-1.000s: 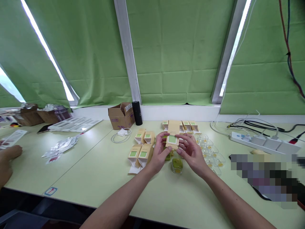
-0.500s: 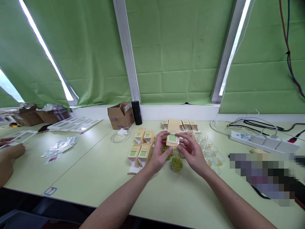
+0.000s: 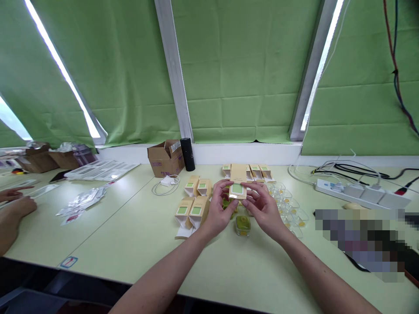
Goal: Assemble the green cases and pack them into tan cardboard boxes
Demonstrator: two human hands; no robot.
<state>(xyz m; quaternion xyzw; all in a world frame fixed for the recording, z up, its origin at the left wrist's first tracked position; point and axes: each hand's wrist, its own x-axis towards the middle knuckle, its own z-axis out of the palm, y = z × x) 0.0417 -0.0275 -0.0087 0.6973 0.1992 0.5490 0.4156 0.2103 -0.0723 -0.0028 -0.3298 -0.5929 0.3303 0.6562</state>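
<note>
My left hand (image 3: 220,210) and my right hand (image 3: 263,207) both grip one small tan carton with a green label (image 3: 238,182), held upright just above the table, its top flap open. Fingers of both hands pinch its lower end. Under the hands lies a clear case with a green insert (image 3: 242,224). To the left of my hands stand several more tan cartons (image 3: 193,206), flaps open. Behind the held carton is another row of cartons (image 3: 258,172). Several clear cases with yellow pieces (image 3: 289,208) lie to the right.
A brown cardboard box (image 3: 166,158) and a black cylinder (image 3: 187,154) stand at the back by the sill. A white charger with cable (image 3: 166,182) lies near them. A power strip (image 3: 362,192) with cables sits far right. Another person's hands (image 3: 13,209) work at far left beside plastic packets (image 3: 83,199).
The held carton has risen slightly and my fingers have shifted on its lower end. The other person's hand at far left has put down the flat white piece.
</note>
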